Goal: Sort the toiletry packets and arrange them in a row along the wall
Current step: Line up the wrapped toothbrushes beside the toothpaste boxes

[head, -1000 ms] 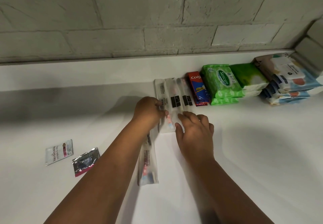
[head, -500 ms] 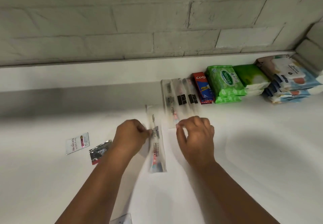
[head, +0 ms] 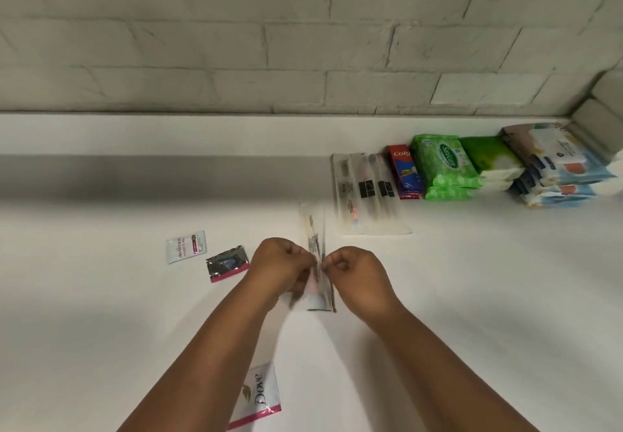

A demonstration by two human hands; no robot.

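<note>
Both hands have drawn back from the row at the wall and now meet on one clear toothbrush packet (head: 316, 256), which has come away with them. Left hand (head: 281, 268) and right hand (head: 354, 275) each pinch the packet near its middle, fingers curled, fingertips almost touching across it. Its far end points toward the wall; its near end shows between the wrists, blurred.

Beyond and right of the held packet, three more toothbrush packets (head: 365, 192) lie side by side, then a red Colgate box (head: 404, 172), green Sanicare wipes (head: 443, 165), a second green wipes pack (head: 490, 162) and stacked blue wipes packs (head: 559, 168) reaching the corner.

Left of the held packet lie a white sachet (head: 186, 246) and a silver sachet (head: 228, 263), just apart. A Dove sachet (head: 261, 394) lies nearer, under the left forearm. Bare white counter (head: 101, 313) stretches left of the sachets to the wall.
</note>
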